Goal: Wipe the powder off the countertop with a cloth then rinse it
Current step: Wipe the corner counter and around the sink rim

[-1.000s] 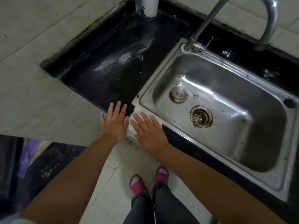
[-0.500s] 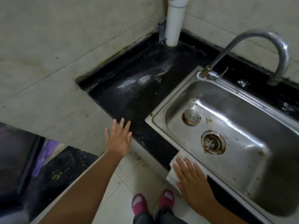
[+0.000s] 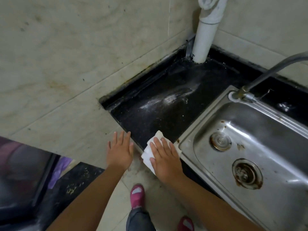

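Right hand point(image 3: 165, 157) flat, fingers straight, pressing white cloth point(image 3: 150, 151) on front edge of black counter point(image 3: 160, 120), beside sink point(image 3: 188, 139) corner. Left hand point(image 3: 120, 151) flat on pale wall tile, just left. Powder point(image 3: 168, 98) streaks farther back.

Steel sink point(image 3: 191, 135) at right w/ rusty drain point(image 3: 247, 173); white pipe point(image 3: 202, 40) far corner (pink slippers point(image 3: 137, 195) near).

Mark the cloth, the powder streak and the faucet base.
cloth point(image 3: 150, 153): head view, bare white part left of the right hand.
powder streak point(image 3: 168, 98): head view, its brightest patch on the black countertop.
faucet base point(image 3: 233, 96): head view, white collar at the sink rim.
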Available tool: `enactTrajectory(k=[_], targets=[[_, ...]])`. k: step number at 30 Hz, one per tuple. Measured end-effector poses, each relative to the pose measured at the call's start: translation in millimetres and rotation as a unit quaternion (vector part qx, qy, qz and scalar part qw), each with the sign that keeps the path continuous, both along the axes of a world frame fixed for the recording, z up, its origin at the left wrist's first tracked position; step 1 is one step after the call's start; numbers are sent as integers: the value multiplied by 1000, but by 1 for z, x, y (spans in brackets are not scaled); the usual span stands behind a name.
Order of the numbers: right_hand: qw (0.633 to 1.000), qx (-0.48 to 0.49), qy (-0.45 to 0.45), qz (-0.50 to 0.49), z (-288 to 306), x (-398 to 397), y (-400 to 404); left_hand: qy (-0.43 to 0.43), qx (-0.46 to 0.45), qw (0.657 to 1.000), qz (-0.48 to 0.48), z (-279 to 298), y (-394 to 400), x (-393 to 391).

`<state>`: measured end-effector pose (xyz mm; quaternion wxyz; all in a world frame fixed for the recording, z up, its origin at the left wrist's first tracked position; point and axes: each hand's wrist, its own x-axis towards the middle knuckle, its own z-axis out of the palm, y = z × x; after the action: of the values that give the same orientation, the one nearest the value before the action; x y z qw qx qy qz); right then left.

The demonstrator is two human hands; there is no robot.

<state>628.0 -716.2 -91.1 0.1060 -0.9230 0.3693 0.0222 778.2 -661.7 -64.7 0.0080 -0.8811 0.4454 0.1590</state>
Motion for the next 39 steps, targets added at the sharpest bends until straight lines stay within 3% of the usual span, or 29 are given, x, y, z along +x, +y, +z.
enactTrajectory(k=[5, 12, 14, 19, 25, 30, 33, 36, 39], targets=[[986, 19, 25, -165, 10, 67, -49, 4, -14, 999, -48, -3, -34, 49], [955, 81, 63, -277, 16, 98, -166, 51, -41, 987, -146, -12, -59, 97], [957, 83, 65, -271, 14, 112, -172, 42, -70, 984, -160, -19, -56, 104], [985, 65, 52, -148, 10, 145, -115, 24, -94, 986, -136, -22, -45, 111], [983, 63, 92, -149, 8, 70, -25, 60, -109, 978, -168, -20, -51, 102], [941, 25, 118, -317, 20, 47, -94, 33, -80, 978, -191, -32, -58, 100], [925, 85, 93, -358, 18, 55, -164, 26, -90, 977, -192, -39, -58, 102], [941, 98, 74, -316, 14, 93, -191, 22, -107, 977, -182, -37, -59, 100], [970, 95, 76, -212, 12, 129, -171, -1, -108, 978, -178, -40, -56, 99]])
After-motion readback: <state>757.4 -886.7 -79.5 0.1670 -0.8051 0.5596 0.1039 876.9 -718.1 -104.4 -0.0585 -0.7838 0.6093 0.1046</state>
